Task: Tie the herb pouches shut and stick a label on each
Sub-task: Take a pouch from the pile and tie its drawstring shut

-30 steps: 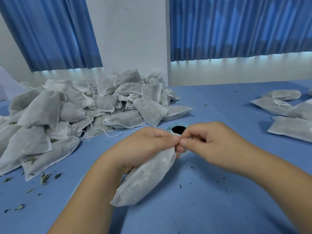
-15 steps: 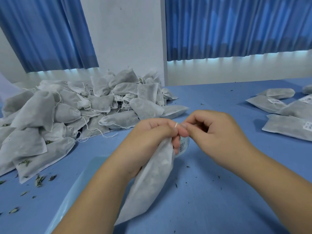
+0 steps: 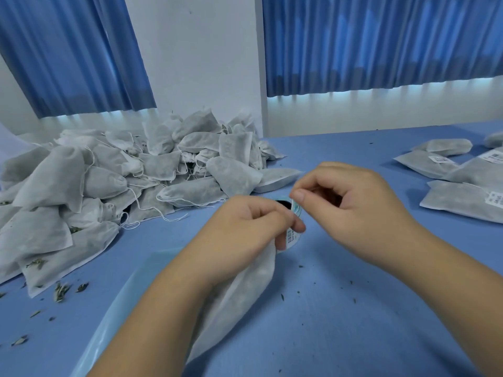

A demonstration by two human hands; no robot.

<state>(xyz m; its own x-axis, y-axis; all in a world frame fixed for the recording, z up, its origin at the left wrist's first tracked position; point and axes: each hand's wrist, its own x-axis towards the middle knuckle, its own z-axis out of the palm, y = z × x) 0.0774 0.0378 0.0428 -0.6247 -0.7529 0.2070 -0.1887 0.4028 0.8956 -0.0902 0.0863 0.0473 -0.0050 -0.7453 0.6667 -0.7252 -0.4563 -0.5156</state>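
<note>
My left hand (image 3: pixel 245 227) grips the neck of the herb pouch (image 3: pixel 245 295) just in front of the label roll (image 3: pixel 291 238) on the counter (image 3: pixel 340 322), while my right hand (image 3: pixel 351 208) is curled beside the roll with thumb and forefinger pinched on something I cannot tell, the pouch pile (image 3: pixel 122 180) lying left of the roll and the labelled pouches (image 3: pixel 462 197) right of it.

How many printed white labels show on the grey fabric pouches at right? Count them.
3 labels: one on the leftmost pouch, one at the frame edge behind, one on the nearest pouch. More may be hidden.
</note>
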